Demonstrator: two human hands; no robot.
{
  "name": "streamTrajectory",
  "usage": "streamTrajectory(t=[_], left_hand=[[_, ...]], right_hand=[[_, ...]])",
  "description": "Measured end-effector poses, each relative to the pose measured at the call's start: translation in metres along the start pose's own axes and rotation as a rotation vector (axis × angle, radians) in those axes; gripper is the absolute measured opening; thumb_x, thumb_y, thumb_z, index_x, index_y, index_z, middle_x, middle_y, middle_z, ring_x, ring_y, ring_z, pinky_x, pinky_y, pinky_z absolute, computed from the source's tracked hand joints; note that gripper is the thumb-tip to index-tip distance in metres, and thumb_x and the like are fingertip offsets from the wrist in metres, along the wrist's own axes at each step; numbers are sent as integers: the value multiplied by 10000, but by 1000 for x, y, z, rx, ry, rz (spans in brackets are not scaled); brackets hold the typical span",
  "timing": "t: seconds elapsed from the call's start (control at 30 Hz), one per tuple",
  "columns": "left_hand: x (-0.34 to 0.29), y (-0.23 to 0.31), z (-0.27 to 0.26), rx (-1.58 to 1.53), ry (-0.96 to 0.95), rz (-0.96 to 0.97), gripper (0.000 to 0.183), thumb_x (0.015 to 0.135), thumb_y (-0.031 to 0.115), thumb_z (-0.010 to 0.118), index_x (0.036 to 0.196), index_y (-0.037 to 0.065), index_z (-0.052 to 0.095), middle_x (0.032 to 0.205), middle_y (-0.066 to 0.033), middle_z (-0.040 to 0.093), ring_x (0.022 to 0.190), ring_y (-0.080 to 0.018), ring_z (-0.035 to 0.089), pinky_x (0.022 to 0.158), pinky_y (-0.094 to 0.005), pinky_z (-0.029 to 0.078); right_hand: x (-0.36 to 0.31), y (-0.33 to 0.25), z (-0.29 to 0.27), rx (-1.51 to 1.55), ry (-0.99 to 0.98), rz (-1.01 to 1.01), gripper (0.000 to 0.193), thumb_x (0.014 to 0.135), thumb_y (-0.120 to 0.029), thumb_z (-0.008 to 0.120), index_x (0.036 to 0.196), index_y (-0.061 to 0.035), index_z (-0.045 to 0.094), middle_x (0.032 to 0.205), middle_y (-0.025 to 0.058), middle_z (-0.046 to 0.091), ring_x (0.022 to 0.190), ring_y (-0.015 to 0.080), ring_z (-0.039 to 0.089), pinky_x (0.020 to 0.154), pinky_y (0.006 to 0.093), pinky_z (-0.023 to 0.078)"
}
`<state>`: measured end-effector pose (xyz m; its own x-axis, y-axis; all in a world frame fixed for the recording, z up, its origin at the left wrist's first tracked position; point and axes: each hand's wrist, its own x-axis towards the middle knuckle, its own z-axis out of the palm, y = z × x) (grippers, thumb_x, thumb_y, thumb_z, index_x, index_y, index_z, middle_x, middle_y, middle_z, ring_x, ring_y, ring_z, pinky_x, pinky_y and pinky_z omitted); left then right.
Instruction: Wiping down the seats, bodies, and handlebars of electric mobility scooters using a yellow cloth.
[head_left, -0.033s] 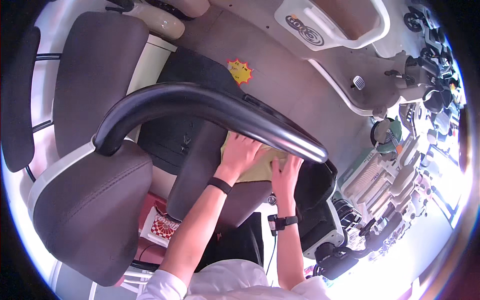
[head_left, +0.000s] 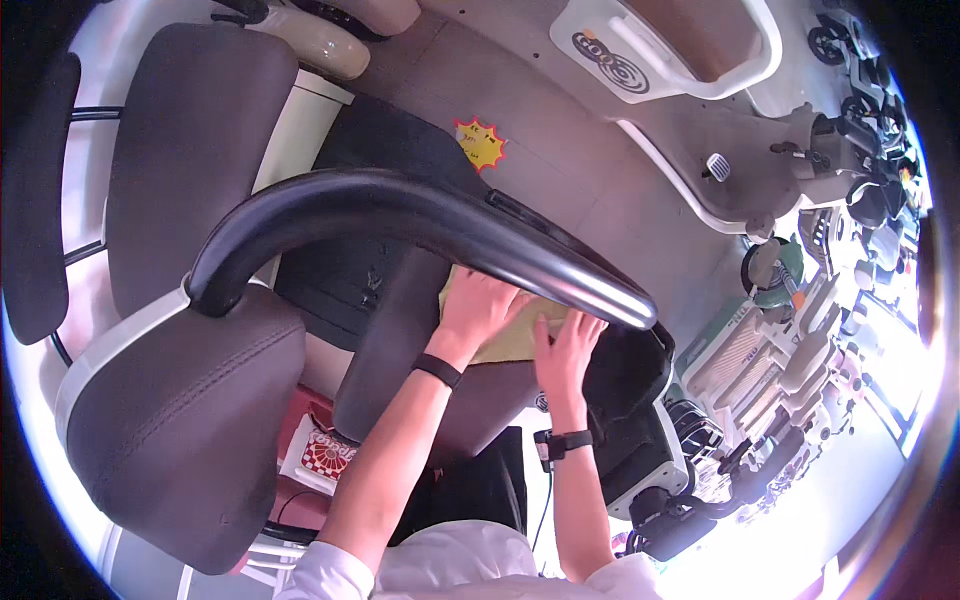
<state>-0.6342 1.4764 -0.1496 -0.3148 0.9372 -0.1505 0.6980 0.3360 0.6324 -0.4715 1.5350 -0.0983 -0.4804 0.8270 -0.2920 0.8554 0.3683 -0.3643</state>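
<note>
A yellow cloth [head_left: 508, 343] lies on a dark brown padded seat [head_left: 395, 325] beneath a thick black curved bar [head_left: 420, 215]. My left hand [head_left: 478, 315] rests on the cloth's left part. Its thumb reaches toward the middle, and the bar hides the other fingertips. On the cloth's right part lies my right hand [head_left: 566, 355], thumb and fingers apart, with its fingertips close to the bar. Both hands look open and flat rather than gripping.
The bar joins a brown padded backrest [head_left: 190, 430] on the left. A red-and-white checked box [head_left: 328, 455] sits below the seat. A yellow starburst tag [head_left: 480, 143] lies beyond the bar. A white-rimmed basket [head_left: 690, 60] stands at the far right, with several parked scooters [head_left: 770, 350] nearer.
My right hand has shifted slightly left over the cloth, and its thumb and fingers are a little farther apart. The left hand has hardly moved.
</note>
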Motion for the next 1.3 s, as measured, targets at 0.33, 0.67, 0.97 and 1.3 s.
streamTrajectory(t=[0.33, 0.67, 0.97, 1.3], left_hand=[[2, -86, -30, 48, 189, -93, 428, 909, 178, 676, 1323, 97, 604, 1361, -102, 604, 1271, -292, 574, 1099, -452, 433], [-56, -31, -52, 157, 265, -176, 618, 918, 130, 648, 1511, 120, 474, 1544, -179, 442, 1316, -400, 494, 1087, -496, 429], [-159, -8, -58, 203, 76, -370, 955, 868, 310, 765, 1592, -12, 234, 1586, -298, 307, 1402, -501, 374, 1144, -588, 339], [-44, 110, 31, 381, -174, -113, 958, 921, 550, 624, 1569, -66, 279, 1615, -376, 201, 1495, -595, 154, 1206, -707, 156]], right_hand=[[2, -81, 51, -25, -87, -132, 642, 959, -364, 623, 1459, 7, 467, 1505, 330, 359, 1454, 541, 231, 1167, 743, 89], [-60, -100, 63, -123, 26, -158, 561, 892, -216, 632, 1427, -90, 523, 1581, 159, 375, 1473, 385, 322, 1195, 613, 225], [-135, -61, 43, 36, -22, -39, 521, 927, -291, 694, 1241, 104, 567, 1468, 265, 444, 1368, 432, 417, 1146, 548, 328], [-84, 19, -5, 193, 114, 387, 580, 980, -117, 574, 1499, 54, 378, 1526, 295, 388, 1429, 467, 386, 1199, 519, 325]])
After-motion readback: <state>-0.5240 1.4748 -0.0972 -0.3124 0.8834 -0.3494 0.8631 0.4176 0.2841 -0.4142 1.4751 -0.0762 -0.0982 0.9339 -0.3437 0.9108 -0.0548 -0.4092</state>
